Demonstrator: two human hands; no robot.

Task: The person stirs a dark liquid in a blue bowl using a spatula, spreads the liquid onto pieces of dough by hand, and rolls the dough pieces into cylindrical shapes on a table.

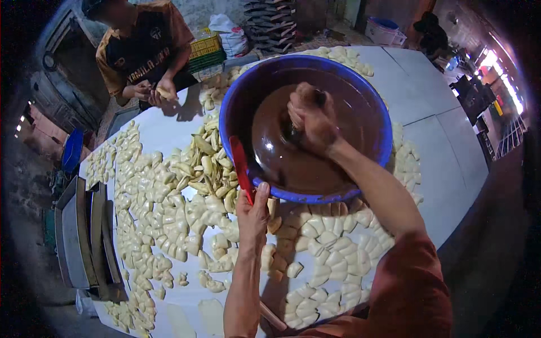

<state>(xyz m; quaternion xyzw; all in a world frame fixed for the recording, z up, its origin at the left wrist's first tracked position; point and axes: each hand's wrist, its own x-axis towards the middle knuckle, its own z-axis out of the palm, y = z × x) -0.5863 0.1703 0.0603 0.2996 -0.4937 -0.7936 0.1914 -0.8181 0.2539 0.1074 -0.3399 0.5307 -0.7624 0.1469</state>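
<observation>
A large blue basin [383, 152] with glossy brown liquid [327, 174] stands on the white table. My right hand [313, 121] is closed in a fist over the liquid, inside the basin. Something dark shows at the top of the fist and below it; its kind is hidden by my fingers. At the basin's near left rim, my left hand [252, 211] grips a red spatula [239, 160], its flat blade pointing up and away. Many pale dough pieces [152, 219] lie around the basin. Longer, yellowish-brown pieces [205, 166] are heaped by its left side.
Across the table on the left, another person [143, 50] holds a pale piece in both hands. Metal trays [76, 231] lean at the left edge. A wooden stick [273, 316] lies near my left forearm. Behind are a yellow crate [204, 46] and stacked dark trays [270, 25].
</observation>
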